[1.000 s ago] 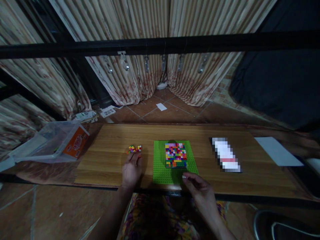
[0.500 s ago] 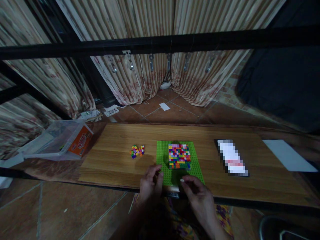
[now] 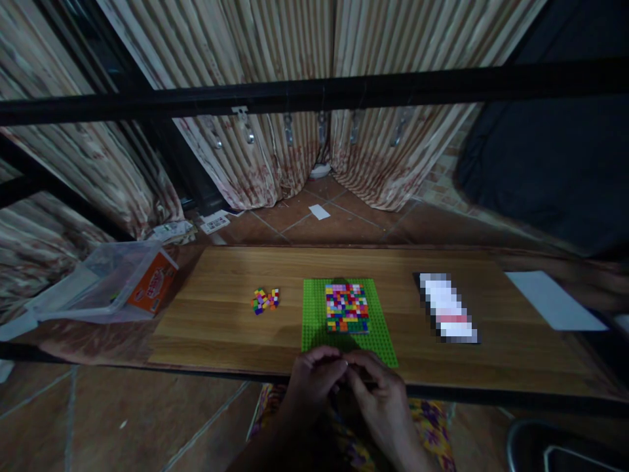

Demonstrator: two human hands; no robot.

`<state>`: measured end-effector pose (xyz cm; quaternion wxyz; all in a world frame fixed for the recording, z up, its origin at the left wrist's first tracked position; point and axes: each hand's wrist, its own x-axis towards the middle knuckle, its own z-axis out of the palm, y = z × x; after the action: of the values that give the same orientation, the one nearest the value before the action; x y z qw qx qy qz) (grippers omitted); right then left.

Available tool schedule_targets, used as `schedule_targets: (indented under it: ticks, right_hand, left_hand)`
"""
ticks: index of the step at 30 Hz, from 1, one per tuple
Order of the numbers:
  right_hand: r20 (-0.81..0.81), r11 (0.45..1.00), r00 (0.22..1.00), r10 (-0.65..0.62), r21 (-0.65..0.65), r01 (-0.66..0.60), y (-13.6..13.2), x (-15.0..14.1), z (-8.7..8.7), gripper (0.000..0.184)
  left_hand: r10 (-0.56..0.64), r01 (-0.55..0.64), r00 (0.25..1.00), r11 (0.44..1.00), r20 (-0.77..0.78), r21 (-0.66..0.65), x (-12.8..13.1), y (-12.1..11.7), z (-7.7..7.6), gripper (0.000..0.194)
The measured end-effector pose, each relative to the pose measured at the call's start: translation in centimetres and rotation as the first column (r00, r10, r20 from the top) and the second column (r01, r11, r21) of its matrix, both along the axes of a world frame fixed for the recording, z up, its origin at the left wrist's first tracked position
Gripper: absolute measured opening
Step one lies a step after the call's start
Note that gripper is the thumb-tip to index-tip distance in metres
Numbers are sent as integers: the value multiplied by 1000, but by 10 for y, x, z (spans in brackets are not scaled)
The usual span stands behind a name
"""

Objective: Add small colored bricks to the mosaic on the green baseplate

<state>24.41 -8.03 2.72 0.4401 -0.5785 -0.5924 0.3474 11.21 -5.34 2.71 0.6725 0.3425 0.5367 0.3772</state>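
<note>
Far L: clear plastic bin (image 3: 98, 282) w/ orange label, just off the table (image 3: 206, 341). Next, small pile of loose bricks (image 3: 265, 300), mixed colours, lying on the wood. L hand (image 3: 314, 380) is over the near table edge, fingertips drawn in to meet the other hand's; can't tell if its grip is clamped on anything. Green baseplate (image 3: 314, 328) lies flat behind, multicolour brick build (image 3: 346, 308) on it. Betw. the 2 hands, a tiny pale piece (image 3: 345, 362), prob. 1 brick, mostly hidden. R hand (image 3: 381, 387): thumb & finger together, apparently pinching that piece. Should be v. light, stiff, a bit slick, not fragile; best held by 2 opp. sides, studs & underside free. Build prob. rigid but could split at seams; take it low, by the sides. Further R: pixelated flat item, prob. phone (image 3: 447, 307), then white sheet (image 3: 555, 300).
</note>
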Motion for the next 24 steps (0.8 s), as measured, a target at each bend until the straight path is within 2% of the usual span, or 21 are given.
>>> schedule_targets:
  ticks: [6, 11, 18, 21, 24]
  right_hand:
    - [-32, 998, 999, -31, -47, 30, 2, 1, 6, 20]
    - [-72, 994, 993, -95, -60, 91, 5, 3, 4, 20]
    - [-161, 989, 978, -130, -96, 115, 6, 2, 3, 22]
    - [-162, 988, 977, -136, -91, 122, 9, 4, 5, 24]
    - [-144, 983, 973, -180, -70, 171, 17, 13, 4, 26]
  left_hand:
    - [-22, 31, 997, 991, -70, 130, 2, 3, 8, 19]
    - [-23, 53, 991, 971, -129, 235, 4, 3, 14, 15]
    - [-86, 138, 977, 952, -194, 273, 3, 2, 17, 11]
    - [-90, 191, 954, 918, -287, 347, 0, 9, 20, 12]
    - [12, 222, 898, 849, -439, 479, -6, 25, 20, 12]
